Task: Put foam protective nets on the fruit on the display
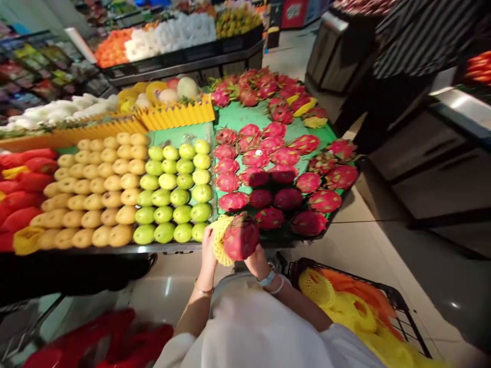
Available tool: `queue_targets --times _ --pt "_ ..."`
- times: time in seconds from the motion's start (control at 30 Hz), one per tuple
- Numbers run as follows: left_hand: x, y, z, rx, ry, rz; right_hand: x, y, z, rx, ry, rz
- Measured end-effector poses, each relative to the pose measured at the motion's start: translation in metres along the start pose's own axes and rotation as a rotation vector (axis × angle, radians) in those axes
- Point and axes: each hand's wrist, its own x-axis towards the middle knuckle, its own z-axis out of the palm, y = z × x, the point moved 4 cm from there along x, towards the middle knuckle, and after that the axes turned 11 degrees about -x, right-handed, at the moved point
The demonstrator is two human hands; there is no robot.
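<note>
Both my hands hold one pink dragon fruit (241, 236) at the front edge of the fruit stand. My left hand (209, 249) grips the yellow foam net sleeve (220, 238) on the fruit's left side. From below, my right hand (256, 260) cups the fruit, with a watch on that wrist. Rows of dragon fruit (268, 176) lie on a green mat (238, 116) just beyond my hands. The fingers of both hands are partly hidden behind the fruit and the net.
Green apples (174, 191) and yellow mangoes (95, 194) fill the stand to the left, red fruit (19, 189) farther left. A black basket (368, 312) with yellow nets stands at my right. A person in striped clothing (418, 36) stands at the back right by dark counters.
</note>
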Motion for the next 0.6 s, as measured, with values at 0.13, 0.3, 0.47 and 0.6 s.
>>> queue_targets --times 0.13,0.3,0.47,0.6 --pt "-0.01 -0.011 0.004 -0.076 -0.005 -0.087 0.001 0.007 -0.009 -0.003 0.018 0.072" --pt "-0.015 -0.009 0.001 -0.202 0.085 -0.016 0.0 0.003 -0.007 -0.04 -0.015 -0.016" --pt "-0.013 -0.001 -0.008 -0.312 0.16 0.076 0.002 0.008 -0.013 -0.048 0.037 0.057" --pt "-0.013 0.003 -0.011 -0.302 0.137 0.091 0.004 0.006 -0.022 -0.077 0.08 0.053"
